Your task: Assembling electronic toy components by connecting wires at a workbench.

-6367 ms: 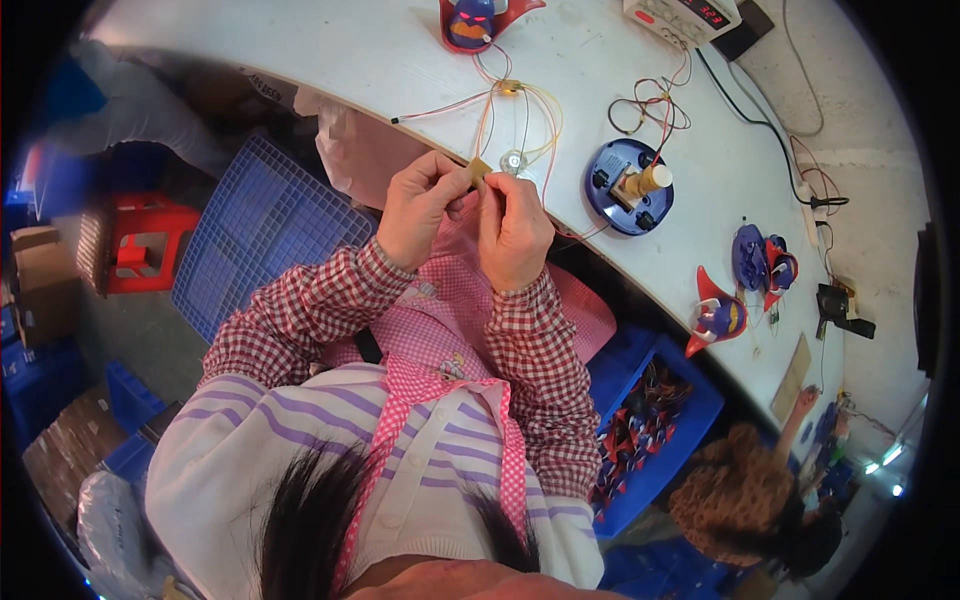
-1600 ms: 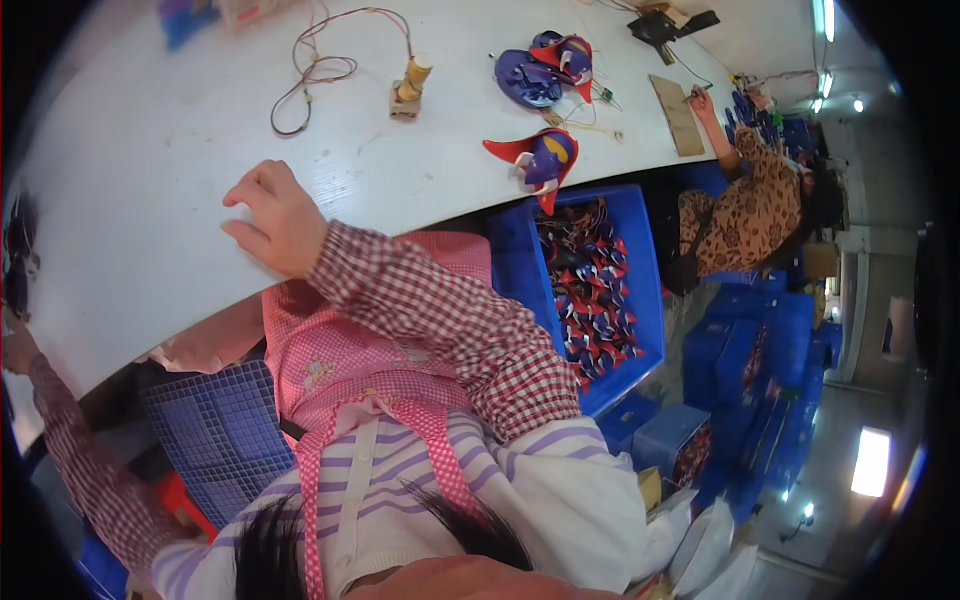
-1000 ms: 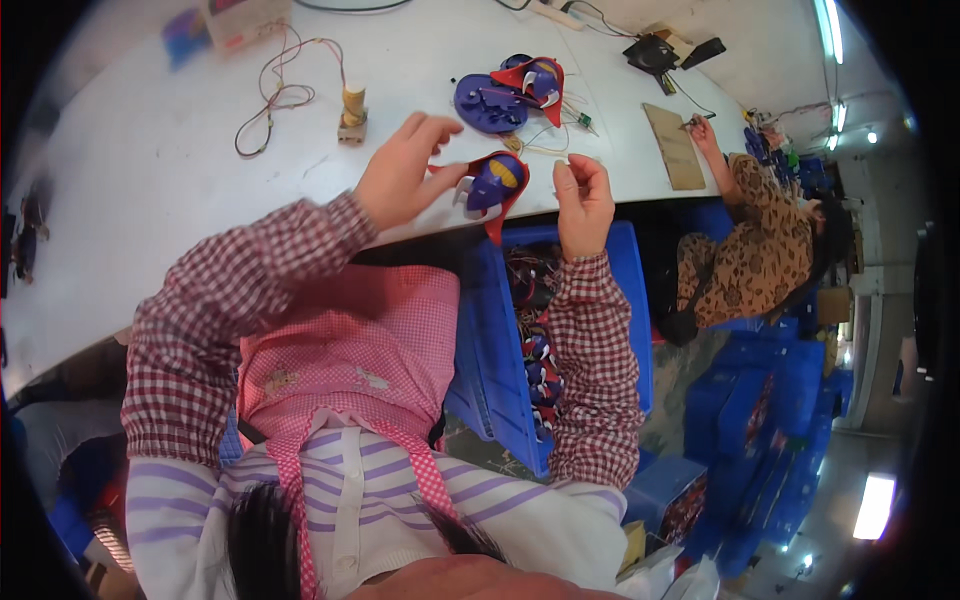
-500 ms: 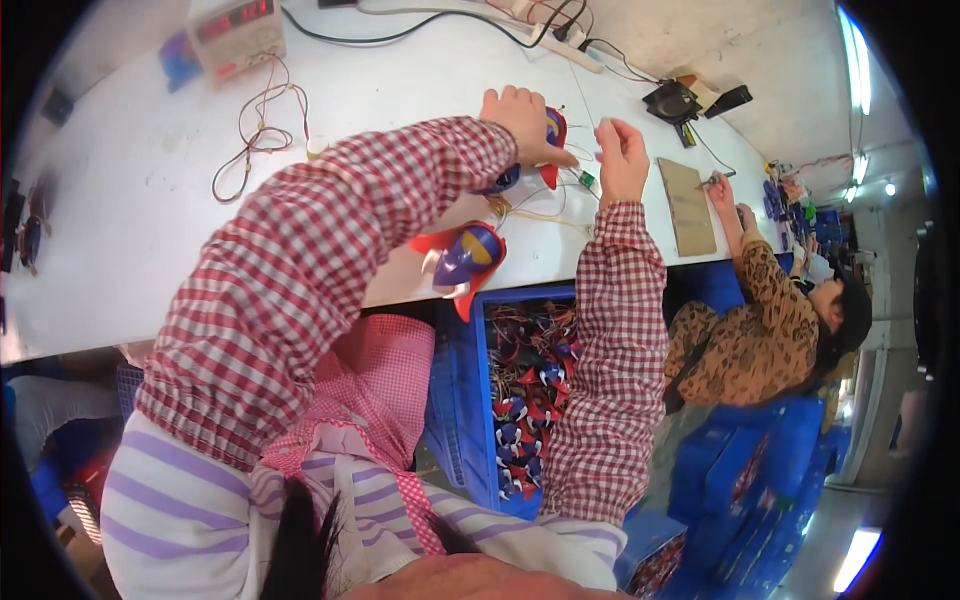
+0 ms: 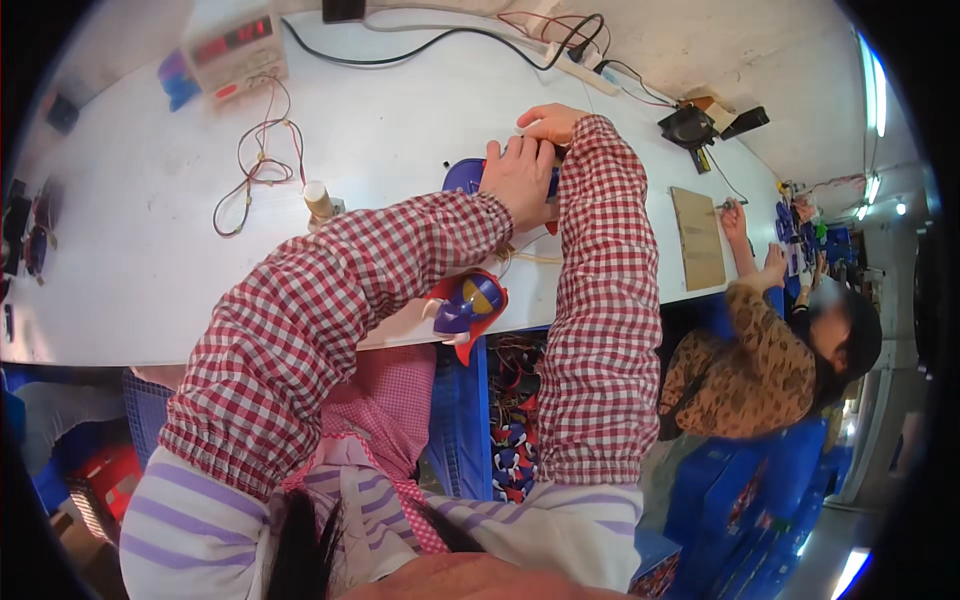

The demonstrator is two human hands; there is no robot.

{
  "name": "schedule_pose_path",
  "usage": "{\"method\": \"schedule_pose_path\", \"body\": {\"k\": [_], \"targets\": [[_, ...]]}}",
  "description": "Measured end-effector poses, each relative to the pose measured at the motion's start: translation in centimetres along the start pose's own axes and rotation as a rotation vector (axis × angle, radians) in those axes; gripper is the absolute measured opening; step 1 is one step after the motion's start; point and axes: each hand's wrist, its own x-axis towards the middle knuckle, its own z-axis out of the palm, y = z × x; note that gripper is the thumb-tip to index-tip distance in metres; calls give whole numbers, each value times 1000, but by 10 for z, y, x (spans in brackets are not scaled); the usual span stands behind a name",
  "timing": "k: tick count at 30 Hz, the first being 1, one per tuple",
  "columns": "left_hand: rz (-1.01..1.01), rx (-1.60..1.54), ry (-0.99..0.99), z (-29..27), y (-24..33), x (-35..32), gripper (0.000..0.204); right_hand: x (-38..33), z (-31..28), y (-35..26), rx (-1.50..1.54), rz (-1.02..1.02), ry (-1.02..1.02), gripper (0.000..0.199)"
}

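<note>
My left hand (image 5: 520, 182) is closed over a purple toy piece (image 5: 462, 176) with yellow and red parts, on the white table. On the far side of the same toy, my right hand (image 5: 553, 123) bends its fingers around it, and its thumb is hidden. Most of the toy lies under both hands, so their exact hold on it is covered. Nearer me, at the table's front edge, sits a similar purple toy (image 5: 467, 300) with a yellow patch and red and white parts. Thin wires (image 5: 532, 258) lie beside it.
A power supply (image 5: 236, 55) with leads (image 5: 258, 165) stands far left. A small bottle (image 5: 318, 200) stands by my left sleeve. Brown board (image 5: 698, 240), black device (image 5: 690, 127) and a co-worker (image 5: 760, 360) are right. Below the edge is a blue crate (image 5: 480, 430) of toy parts.
My right hand has moved left from its raised pinch beside the small green board to the toy under my left hand. The small bottle has come into sight beside my left sleeve.
</note>
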Motion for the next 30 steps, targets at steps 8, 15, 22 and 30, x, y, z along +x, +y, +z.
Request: {"method": "schedule_pose_path", "body": {"k": [8,15,22,30], "targets": [[186,-140,216,-9,-5,-5,78,-27,-30,51,-73,-89,131,30],[117,-285,372,-42,-1,13,81,-103,-44,101,-172,286,1072,42],[157,-286,346,-141,33,23,85,-212,-44,119,748,64,1351,34],[434,-172,545,-293,28,-15,81,-279,-61,84,1218,-476,1349,17]]}}
